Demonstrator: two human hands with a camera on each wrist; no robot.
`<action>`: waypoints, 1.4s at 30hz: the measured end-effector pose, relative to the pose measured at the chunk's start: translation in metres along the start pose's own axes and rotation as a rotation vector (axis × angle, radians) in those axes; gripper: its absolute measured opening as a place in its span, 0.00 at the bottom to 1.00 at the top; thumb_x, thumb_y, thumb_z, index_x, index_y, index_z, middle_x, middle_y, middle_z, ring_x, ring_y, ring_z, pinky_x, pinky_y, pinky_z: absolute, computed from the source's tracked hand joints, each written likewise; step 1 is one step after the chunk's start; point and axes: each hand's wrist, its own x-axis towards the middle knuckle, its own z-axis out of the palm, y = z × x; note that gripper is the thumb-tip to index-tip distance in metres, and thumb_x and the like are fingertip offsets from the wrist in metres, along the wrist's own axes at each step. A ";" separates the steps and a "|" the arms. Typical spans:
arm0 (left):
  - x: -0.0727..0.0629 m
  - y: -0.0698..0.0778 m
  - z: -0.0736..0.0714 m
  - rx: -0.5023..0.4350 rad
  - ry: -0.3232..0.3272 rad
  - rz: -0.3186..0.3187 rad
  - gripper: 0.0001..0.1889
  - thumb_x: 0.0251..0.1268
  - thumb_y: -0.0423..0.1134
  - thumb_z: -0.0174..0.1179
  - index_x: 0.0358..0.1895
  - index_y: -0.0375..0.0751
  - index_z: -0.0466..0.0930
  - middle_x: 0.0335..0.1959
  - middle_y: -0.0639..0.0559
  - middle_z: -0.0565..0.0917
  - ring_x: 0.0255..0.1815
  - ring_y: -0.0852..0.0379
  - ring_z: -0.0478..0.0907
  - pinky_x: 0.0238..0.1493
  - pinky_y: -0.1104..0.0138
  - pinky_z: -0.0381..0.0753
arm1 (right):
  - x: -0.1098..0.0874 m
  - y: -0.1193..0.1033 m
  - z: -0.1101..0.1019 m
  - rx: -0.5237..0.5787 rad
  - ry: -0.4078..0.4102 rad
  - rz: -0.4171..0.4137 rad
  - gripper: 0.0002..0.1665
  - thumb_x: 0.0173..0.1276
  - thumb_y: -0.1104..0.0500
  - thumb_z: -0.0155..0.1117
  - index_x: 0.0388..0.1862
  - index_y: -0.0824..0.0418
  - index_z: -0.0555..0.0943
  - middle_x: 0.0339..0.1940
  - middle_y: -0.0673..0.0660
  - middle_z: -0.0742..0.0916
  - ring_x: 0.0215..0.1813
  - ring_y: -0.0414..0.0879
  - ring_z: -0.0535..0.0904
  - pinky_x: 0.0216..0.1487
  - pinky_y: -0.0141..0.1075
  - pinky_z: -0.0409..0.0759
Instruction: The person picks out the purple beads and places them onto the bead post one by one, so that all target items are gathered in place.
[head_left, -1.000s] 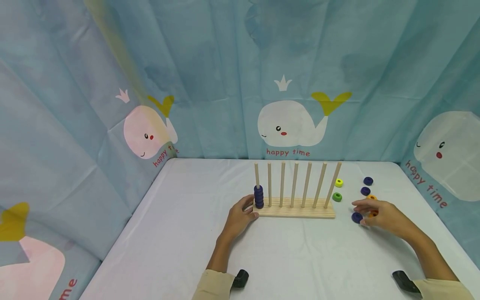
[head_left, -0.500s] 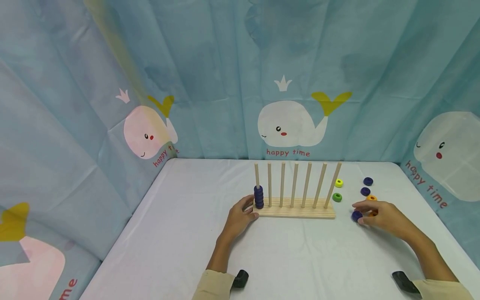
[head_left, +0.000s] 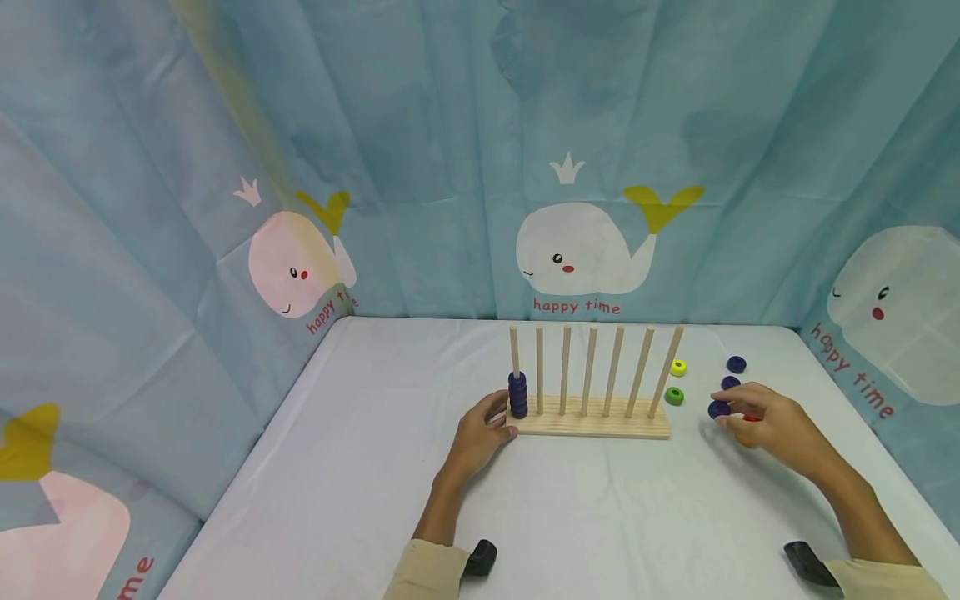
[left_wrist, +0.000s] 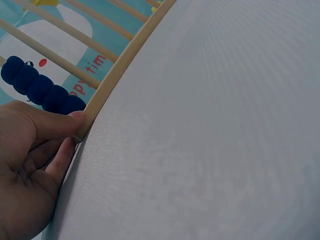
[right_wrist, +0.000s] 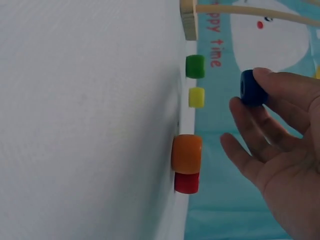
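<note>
This looks like a small curtained-off booth: pale blue hangings (head_left: pixel 450 125), printed with whales (head_left: pixel 585 250), crowns (head_left: pixel 567 170) and the words "happy time" (head_left: pixel 576 307), close in the far side and both ends of a white-covered table (head_left: pixel 315 500). What building holds it cannot be told.

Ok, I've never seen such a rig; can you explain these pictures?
No machine: the left grip and right grip are a person's bare hands. The wide picture comes from a camera on the head; the close ones from one on each wrist. The left grip holds the end of a wooden rack with stacked blue beads on its leftmost peg. The right grip pinches a blue bead above the table, where a green bead, yellow bead, orange bead, red bead and more blue beads lie.
</note>
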 end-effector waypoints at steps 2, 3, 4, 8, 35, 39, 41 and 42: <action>0.000 0.000 0.000 0.001 -0.003 0.001 0.34 0.68 0.26 0.67 0.77 0.39 0.71 0.76 0.39 0.75 0.77 0.43 0.73 0.72 0.65 0.81 | 0.000 -0.001 0.000 -0.004 0.005 -0.003 0.25 0.72 0.56 0.75 0.62 0.66 0.85 0.57 0.69 0.86 0.55 0.71 0.85 0.49 0.56 0.93; 0.000 0.000 0.000 0.004 -0.004 0.001 0.34 0.68 0.26 0.67 0.77 0.39 0.71 0.76 0.40 0.75 0.77 0.44 0.73 0.72 0.66 0.80 | 0.000 -0.002 -0.001 -0.003 0.005 0.001 0.25 0.72 0.55 0.74 0.63 0.67 0.85 0.58 0.70 0.85 0.56 0.71 0.84 0.49 0.58 0.92; 0.000 0.000 0.000 0.004 -0.004 0.004 0.34 0.68 0.26 0.67 0.77 0.39 0.72 0.76 0.40 0.75 0.78 0.44 0.73 0.73 0.66 0.80 | 0.000 -0.003 -0.001 0.000 0.004 0.006 0.25 0.73 0.55 0.73 0.63 0.67 0.84 0.59 0.71 0.84 0.56 0.72 0.84 0.49 0.59 0.92; 0.000 0.002 0.000 0.000 -0.002 0.017 0.33 0.67 0.26 0.67 0.76 0.39 0.72 0.75 0.40 0.76 0.77 0.44 0.73 0.73 0.64 0.80 | 0.000 -0.007 -0.003 0.015 0.021 0.018 0.26 0.74 0.53 0.73 0.63 0.68 0.84 0.62 0.73 0.83 0.56 0.72 0.84 0.45 0.43 0.95; 0.000 0.001 0.001 -0.005 0.013 0.003 0.34 0.67 0.25 0.67 0.76 0.37 0.71 0.75 0.37 0.76 0.77 0.41 0.73 0.73 0.62 0.81 | 0.001 -0.052 -0.022 0.128 0.255 -0.062 0.22 0.71 0.56 0.77 0.61 0.60 0.86 0.49 0.42 0.85 0.46 0.16 0.76 0.38 0.14 0.83; 0.000 -0.001 0.000 0.010 0.002 0.014 0.34 0.67 0.26 0.67 0.76 0.38 0.72 0.75 0.38 0.76 0.77 0.42 0.73 0.72 0.65 0.81 | 0.002 -0.060 -0.024 0.131 0.305 -0.100 0.22 0.69 0.59 0.78 0.60 0.61 0.86 0.47 0.34 0.84 0.48 0.17 0.76 0.45 0.09 0.78; 0.000 -0.001 -0.001 0.013 -0.001 0.019 0.34 0.67 0.26 0.67 0.77 0.38 0.71 0.75 0.39 0.76 0.77 0.42 0.73 0.72 0.66 0.81 | 0.003 -0.064 -0.025 0.142 0.327 -0.115 0.22 0.68 0.60 0.78 0.60 0.61 0.86 0.48 0.33 0.84 0.49 0.18 0.77 0.48 0.07 0.76; 0.001 -0.001 -0.001 0.015 -0.002 0.023 0.34 0.67 0.26 0.67 0.77 0.37 0.71 0.75 0.38 0.76 0.77 0.42 0.73 0.72 0.66 0.81 | 0.004 -0.066 -0.025 0.146 0.337 -0.122 0.21 0.68 0.61 0.78 0.59 0.61 0.86 0.48 0.33 0.84 0.49 0.19 0.77 0.49 0.07 0.75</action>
